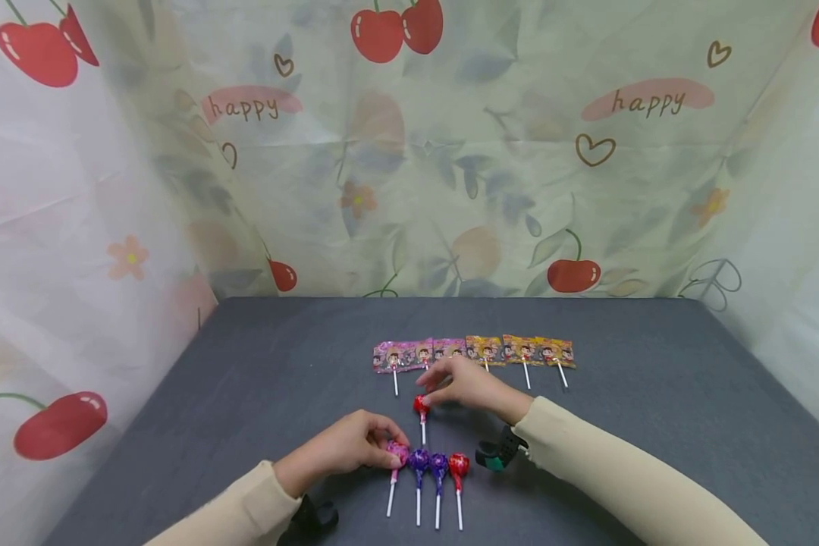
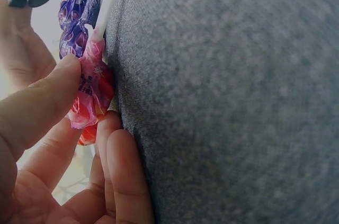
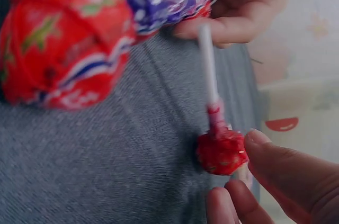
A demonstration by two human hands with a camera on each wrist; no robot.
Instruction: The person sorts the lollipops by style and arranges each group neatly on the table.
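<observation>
My left hand pinches the wrapped head of a pink lollipop between thumb and fingers; its white stick points toward me. Beside it in a row lie two purple lollipops and a red lollipop, sticks also toward me. Beyond the row, a smaller red lollipop lies with its stick pointing back at the purple heads. My right hand is at that head, the thumb tip right at its side and the fingertips spread a little beyond it.
Farther back lies a row of flat-wrapped lollipops, pink packets on the left and orange packets on the right. They rest on a dark grey table. Printed curtains enclose the back and sides. Black straps hang at both wrists.
</observation>
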